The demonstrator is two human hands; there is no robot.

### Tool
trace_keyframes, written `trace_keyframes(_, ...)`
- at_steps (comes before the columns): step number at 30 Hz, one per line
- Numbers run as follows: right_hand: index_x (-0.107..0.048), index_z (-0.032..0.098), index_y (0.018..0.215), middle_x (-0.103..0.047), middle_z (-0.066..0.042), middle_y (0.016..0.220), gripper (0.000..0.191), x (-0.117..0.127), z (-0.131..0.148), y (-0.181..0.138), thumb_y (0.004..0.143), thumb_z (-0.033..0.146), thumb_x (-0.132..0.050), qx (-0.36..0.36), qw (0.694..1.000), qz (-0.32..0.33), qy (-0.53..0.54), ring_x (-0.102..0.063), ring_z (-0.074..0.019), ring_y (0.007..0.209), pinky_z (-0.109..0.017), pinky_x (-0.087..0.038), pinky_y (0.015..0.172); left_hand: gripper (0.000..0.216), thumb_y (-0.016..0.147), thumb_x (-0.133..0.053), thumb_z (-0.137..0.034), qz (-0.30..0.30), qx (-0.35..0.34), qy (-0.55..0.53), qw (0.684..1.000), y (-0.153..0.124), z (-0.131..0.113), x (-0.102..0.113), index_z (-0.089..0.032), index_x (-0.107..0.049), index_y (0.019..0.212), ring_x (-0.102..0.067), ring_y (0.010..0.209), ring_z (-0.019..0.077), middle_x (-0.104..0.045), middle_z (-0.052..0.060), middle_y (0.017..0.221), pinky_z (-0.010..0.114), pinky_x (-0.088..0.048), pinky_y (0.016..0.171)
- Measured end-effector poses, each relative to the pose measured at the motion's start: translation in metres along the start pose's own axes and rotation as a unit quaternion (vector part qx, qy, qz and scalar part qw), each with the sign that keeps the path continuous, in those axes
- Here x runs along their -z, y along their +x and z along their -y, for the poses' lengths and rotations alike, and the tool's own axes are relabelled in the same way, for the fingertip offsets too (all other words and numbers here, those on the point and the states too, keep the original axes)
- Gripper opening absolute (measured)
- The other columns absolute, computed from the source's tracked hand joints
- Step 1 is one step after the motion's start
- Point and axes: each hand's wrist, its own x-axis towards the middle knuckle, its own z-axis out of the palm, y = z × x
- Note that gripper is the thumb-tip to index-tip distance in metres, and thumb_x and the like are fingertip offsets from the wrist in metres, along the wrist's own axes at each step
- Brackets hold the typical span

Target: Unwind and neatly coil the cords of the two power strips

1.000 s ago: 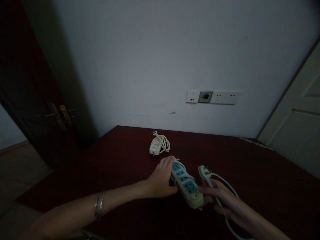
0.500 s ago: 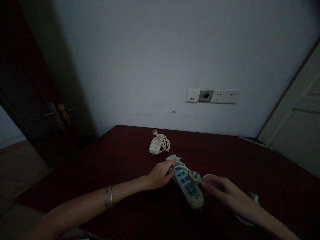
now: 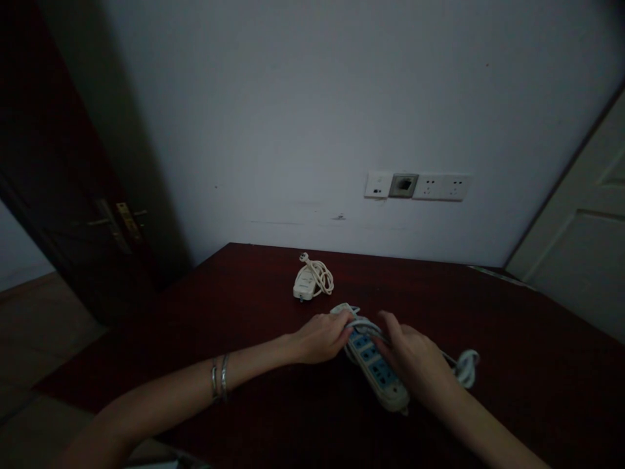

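A white power strip (image 3: 385,388) with blue socket faces lies slantwise on the dark red table, its near end toward me. My left hand (image 3: 322,337) is closed around its far end, fingers pressing on the strip and the white power cord (image 3: 364,324) that crosses over it. Above the strip's right side, my right hand (image 3: 420,358) has the cord between thumb and fingers. From behind that hand a blurred white loop of cord (image 3: 467,369) sticks out to the right. The plug cannot be made out clearly.
Farther back on the table (image 3: 263,286) sits a smaller white adapter box (image 3: 305,286) with its own coiled cord and plug. Wall sockets (image 3: 442,187) are set in the wall behind. A dark door (image 3: 73,195) stands at left, a pale door (image 3: 586,260) at right.
My right hand has moved up and left over the strip, closer to my left hand. The plug that stood out beside its fingers no longer shows there. White cord now swings at the right.
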Motion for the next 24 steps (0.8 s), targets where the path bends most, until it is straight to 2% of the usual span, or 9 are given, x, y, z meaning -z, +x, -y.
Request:
trace_keyframes(3, -0.054, 0.013, 0.114, -0.055, -0.017, 0.106, 0.036, 0.001, 0.002, 0.009, 0.083, 0.03, -0.046, 0.022, 1.0, -0.011, -0.004, -0.058, -0.0275, 0.089, -0.037, -0.048, 0.071, 0.029, 0.093, -0.028, -0.033, 0.012, -0.013, 0.003, 1.0, -0.001, 0.001, 0.001, -0.018, -0.042, 0.113, -0.057, 0.103, 0.0221, -0.058, 0.009, 0.112, 0.036, -0.044, 0.089)
trace_keyframes(6, -0.062, 0.014, 0.092, -0.052, -0.015, 0.101, 0.023, 0.003, 0.0, 0.015, 0.083, 0.026, -0.044, 0.069, 0.997, 0.017, 0.006, -0.054, -0.0255, 0.09, -0.038, -0.046, 0.076, 0.028, 0.093, -0.03, -0.035, 0.022, -0.033, 0.002, 0.999, -0.004, 0.004, 0.002, -0.019, -0.045, 0.109, -0.058, 0.101, 0.0222, -0.058, 0.009, 0.111, 0.036, -0.045, 0.088)
trace_keyframes(9, -0.059, 0.015, 0.082, -0.054, -0.011, 0.093, 0.017, 0.002, -0.004, 0.021, 0.082, 0.025, -0.045, 0.075, 0.99, 0.038, 0.114, -0.052, -0.0219, 0.087, -0.038, -0.044, 0.08, 0.026, 0.092, -0.032, -0.034, 0.019, -0.056, -0.004, 0.998, -0.007, 0.006, 0.002, -0.02, -0.047, 0.108, -0.053, 0.11, 0.0221, -0.054, 0.008, 0.119, 0.036, -0.042, 0.093)
trace_keyframes(11, -0.055, 0.017, 0.083, -0.055, -0.006, 0.085, 0.011, -0.001, -0.007, 0.025, 0.078, 0.025, -0.051, 0.03, 0.962, 0.071, 0.261, -0.053, -0.0182, 0.081, -0.035, -0.045, 0.077, 0.024, 0.092, -0.034, -0.032, 0.022, -0.063, -0.005, 0.998, -0.007, 0.007, 0.003, -0.021, -0.049, 0.107, -0.051, 0.113, 0.0211, -0.053, 0.007, 0.122, 0.035, -0.04, 0.096)
trace_keyframes(12, -0.052, 0.017, 0.083, -0.055, -0.004, 0.082, 0.012, -0.003, -0.008, 0.027, 0.074, 0.024, -0.054, -0.003, 0.935, 0.094, 0.341, -0.054, -0.0166, 0.078, -0.032, -0.046, 0.074, 0.024, 0.092, -0.035, -0.032, 0.026, -0.063, -0.003, 0.998, -0.007, 0.008, 0.003, -0.021, -0.049, 0.107, -0.051, 0.113, 0.0207, -0.054, 0.006, 0.121, 0.035, -0.04, 0.096)
trace_keyframes(15, -0.045, 0.018, 0.084, -0.057, 0.0, 0.076, 0.031, -0.003, -0.008, 0.035, 0.058, 0.015, -0.062, -0.087, 0.835, 0.153, 0.521, -0.057, -0.014, 0.071, -0.028, -0.046, 0.068, 0.024, 0.091, -0.037, -0.031, 0.025, -0.064, 0.004, 0.998, -0.007, 0.008, 0.003, -0.021, -0.051, 0.107, -0.05, 0.115, 0.0209, -0.055, 0.006, 0.12, 0.035, -0.04, 0.097)
trace_keyframes(17, -0.046, 0.018, 0.089, -0.059, 0.0, 0.078, 0.04, 0.0, -0.007, 0.039, 0.053, 0.011, -0.061, -0.117, 0.796, 0.169, 0.57, -0.058, -0.0142, 0.07, -0.028, -0.046, 0.067, 0.024, 0.092, -0.036, -0.03, 0.014, -0.071, 0.004, 0.997, -0.007, 0.008, 0.002, -0.021, -0.05, 0.108, -0.047, 0.118, 0.0211, -0.053, 0.006, 0.123, 0.036, -0.039, 0.099)
trace_keyframes(20, -0.048, 0.014, 0.103, -0.062, -0.003, 0.083, 0.054, 0.007, -0.006, 0.044, 0.051, 0.01, -0.062, -0.141, 0.77, 0.182, 0.595, -0.06, -0.0152, 0.071, -0.029, -0.047, 0.069, 0.024, 0.092, -0.034, -0.03, 0.007, -0.067, 0.008, 0.998, -0.008, 0.008, 0.0, -0.019, -0.049, 0.108, -0.047, 0.118, 0.0221, -0.049, 0.009, 0.129, 0.036, -0.039, 0.099)
trace_keyframes(24, -0.052, 0.009, 0.11, -0.063, -0.005, 0.085, 0.059, 0.015, -0.004, 0.049, 0.055, 0.019, -0.072, -0.148, 0.78, 0.181, 0.58, -0.061, -0.0148, 0.072, -0.031, -0.048, 0.072, 0.029, 0.089, -0.039, -0.029, 0.002, -0.022, 0.001, 1.0, -0.007, 0.006, 0.001, -0.016, -0.044, 0.114, -0.054, 0.109, 0.0238, -0.054, 0.012, 0.121, 0.038, -0.044, 0.092)
